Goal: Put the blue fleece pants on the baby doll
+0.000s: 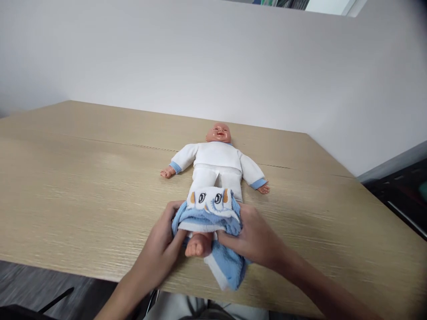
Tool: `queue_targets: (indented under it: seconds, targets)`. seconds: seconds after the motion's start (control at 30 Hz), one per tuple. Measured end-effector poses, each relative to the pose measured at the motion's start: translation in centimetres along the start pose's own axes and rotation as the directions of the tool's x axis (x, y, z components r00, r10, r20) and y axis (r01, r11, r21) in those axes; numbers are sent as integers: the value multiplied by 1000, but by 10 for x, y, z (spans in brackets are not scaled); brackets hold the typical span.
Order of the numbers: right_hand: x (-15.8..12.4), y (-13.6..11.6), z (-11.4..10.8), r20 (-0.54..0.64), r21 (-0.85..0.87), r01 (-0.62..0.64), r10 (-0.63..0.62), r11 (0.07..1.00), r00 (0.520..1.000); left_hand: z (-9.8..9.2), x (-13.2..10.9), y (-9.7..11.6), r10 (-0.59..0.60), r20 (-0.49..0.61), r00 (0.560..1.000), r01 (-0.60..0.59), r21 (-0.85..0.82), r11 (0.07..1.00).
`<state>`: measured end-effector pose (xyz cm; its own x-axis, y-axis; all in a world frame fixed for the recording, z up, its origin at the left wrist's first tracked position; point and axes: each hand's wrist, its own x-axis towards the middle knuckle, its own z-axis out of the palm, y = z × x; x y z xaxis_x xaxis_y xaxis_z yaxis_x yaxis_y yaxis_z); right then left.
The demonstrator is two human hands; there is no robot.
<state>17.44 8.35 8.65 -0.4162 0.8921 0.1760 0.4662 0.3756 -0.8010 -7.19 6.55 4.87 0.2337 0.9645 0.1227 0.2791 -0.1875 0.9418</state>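
Observation:
A baby doll (217, 155) in a white top with blue cuffs and white legwear lies on its back, head away from me. Blue-and-white fuzzy doll pants (207, 218), embroidered with eyes and orange patches, are bunched around its lower legs. My left hand (168, 235) grips their left edge, thumb towards me and fingers behind the cloth. On the other side my right hand (251, 235) pinches the right edge. One bare doll foot (198, 245) pokes out between my hands. The other foot is hidden by the cloth, and a blue pant leg (228, 266) hangs down towards me.
The wide wooden table (100, 191) has a seam across it and meets a pale wall (200, 62) at the back. A dark object (405, 191) stands beyond the table's right edge. My lap (200, 306) is below the front edge.

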Motion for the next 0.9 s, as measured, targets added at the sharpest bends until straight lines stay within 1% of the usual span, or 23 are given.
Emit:
queue_targets:
  seconds: [0.07,0.13,0.17,0.23,0.3,0.33,0.4,0.47,0.5,0.57,0.6,0.63,0.67,0.7,0.8,0.83,0.87,0.9]
  targets:
    - [8,9,-12,62,-21,41,-40,999,997,-8,12,7,-35,18,999,35,-4,999]
    - [14,18,-24,85,4,34,-34,999,996,-17,23,14,-71,30,997,73,-50,996]
    - [15,22,-28,84,45,15,-19,999,996,-22,27,17,-89,53,995,93,-79,992]
    - [14,29,-34,81,206,-45,29,978,996,-32,34,22,-127,159,979,144,-103,984]
    - [10,37,-37,109,396,-136,100,908,989,-42,38,23,-144,297,944,172,-69,983]
    - [7,40,-38,135,464,-184,137,867,981,-47,39,22,-150,356,922,176,-44,983]
    - [2,48,-39,183,520,-261,193,813,964,-56,40,19,-152,420,894,174,-14,985]
    - [-2,55,-41,234,516,-304,210,801,949,-63,43,15,-132,424,896,141,11,990]
    - [-3,58,-42,259,513,-310,200,800,945,-65,46,14,-110,402,909,105,37,994]
    - [-5,63,-45,309,516,-309,163,798,937,-65,55,18,-35,346,938,-7,120,993]
    - [-5,65,-46,336,520,-311,144,796,931,-64,61,22,7,332,943,-68,173,983]
    - [-4,66,-48,359,524,-313,127,792,924,-61,68,29,50,344,938,-131,217,967]
    - [-4,67,-49,378,526,-314,113,791,919,-58,76,36,87,389,917,-197,251,948]
    - [-3,68,-50,392,526,-314,102,790,914,-53,85,45,117,454,883,-265,277,924]
    - [-3,67,-54,458,519,-334,74,786,886,-39,113,67,169,638,752,-444,300,844]
    - [-3,66,-56,491,504,-350,71,790,868,-35,122,72,172,680,713,-476,289,831]
    - [-4,64,-58,526,483,-367,72,795,847,-31,131,76,159,723,673,-483,267,834]
    - [-5,62,-59,557,460,-383,75,801,827,-27,140,78,126,770,626,-458,232,858]
